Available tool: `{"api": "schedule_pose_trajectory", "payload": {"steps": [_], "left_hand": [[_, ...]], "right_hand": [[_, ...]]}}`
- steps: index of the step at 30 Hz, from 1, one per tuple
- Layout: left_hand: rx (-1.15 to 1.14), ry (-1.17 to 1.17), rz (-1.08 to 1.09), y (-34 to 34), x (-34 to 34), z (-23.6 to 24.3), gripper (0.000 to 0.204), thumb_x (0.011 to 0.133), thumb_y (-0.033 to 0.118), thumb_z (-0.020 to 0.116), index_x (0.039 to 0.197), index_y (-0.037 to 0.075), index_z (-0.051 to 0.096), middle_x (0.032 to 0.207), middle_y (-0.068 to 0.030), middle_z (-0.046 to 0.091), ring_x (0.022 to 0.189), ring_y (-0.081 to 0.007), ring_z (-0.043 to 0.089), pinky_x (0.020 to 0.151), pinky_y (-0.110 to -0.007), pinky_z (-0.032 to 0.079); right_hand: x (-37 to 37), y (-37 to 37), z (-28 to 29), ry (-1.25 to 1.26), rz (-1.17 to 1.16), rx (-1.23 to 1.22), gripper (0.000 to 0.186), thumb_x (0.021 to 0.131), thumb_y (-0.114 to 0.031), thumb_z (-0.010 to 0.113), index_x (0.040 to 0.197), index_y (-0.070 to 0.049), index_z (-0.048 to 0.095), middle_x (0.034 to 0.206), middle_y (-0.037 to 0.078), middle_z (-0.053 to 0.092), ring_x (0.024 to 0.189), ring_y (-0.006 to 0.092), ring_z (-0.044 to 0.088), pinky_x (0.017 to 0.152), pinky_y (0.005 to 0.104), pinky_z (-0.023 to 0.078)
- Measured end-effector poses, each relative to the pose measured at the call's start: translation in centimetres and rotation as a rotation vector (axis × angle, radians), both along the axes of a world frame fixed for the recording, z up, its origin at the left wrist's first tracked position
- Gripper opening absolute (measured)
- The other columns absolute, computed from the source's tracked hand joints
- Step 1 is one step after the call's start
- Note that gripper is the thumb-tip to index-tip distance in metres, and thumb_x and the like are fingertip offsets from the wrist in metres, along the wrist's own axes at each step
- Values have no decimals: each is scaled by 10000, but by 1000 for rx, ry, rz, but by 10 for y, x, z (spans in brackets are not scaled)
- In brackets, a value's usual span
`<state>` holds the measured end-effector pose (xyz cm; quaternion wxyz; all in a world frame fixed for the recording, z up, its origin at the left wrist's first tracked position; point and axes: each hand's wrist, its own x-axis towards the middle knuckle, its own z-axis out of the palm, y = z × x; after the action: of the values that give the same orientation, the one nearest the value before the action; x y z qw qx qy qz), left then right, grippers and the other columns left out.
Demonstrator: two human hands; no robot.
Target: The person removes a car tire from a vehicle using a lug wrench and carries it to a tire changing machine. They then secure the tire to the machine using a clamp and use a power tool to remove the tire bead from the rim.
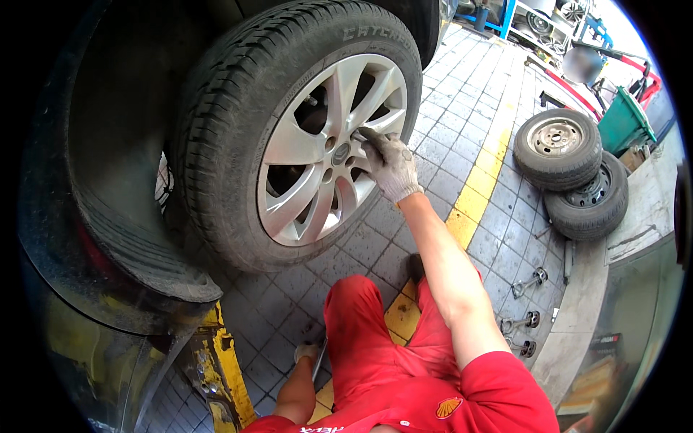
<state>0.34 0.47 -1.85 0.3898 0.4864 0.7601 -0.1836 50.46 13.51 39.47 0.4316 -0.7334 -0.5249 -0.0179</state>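
Note:
A car wheel stands mounted under the arch, with a black tyre (238, 137) around a silver alloy rim (296, 148). My right hand (390, 164), in a soiled pale work glove, reaches to the rim beside the centre cap (341, 154). Its fingers are bent together at one of the bolt holes; whatever they pinch is hidden. Low beside my left knee is my left hand (308, 352), also gloved. A thin silver metal rod (320, 359) runs along it and appears to be in its grip, though the fingers are partly hidden.
Dark car bodywork (108, 303) and a worn yellow lift arm (227, 375) border the left. Two wheels (559, 137) lie stacked at the right, near a green bin (626, 119). Several pistons with rods (530, 283) lie on the tiled floor, which carries a yellow stripe (473, 195).

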Motion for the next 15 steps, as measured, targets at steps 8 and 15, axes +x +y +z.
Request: {"api": "schedule_pose_trajectory", "payload": {"steps": [8,15], "left_hand": [[88,-7,-59,-8,8,11,651,881,525,673,1337,68,752,1390,-243,694,1350,-404,631,1122,-463,501],[61,4,-67,-16,4,11,673,884,557,654,1328,62,755,1397,-253,685,1360,-403,624,1135,-456,491]], "right_hand": [[-6,16,-7,1579,225,8,623,1098,-600,469,1069,-22,701,672,70,609,558,224,567,552,407,497],[10,14,-9,1007,170,-162,640,1072,-601,497,973,-6,709,677,116,642,551,242,598,573,394,493]]}}
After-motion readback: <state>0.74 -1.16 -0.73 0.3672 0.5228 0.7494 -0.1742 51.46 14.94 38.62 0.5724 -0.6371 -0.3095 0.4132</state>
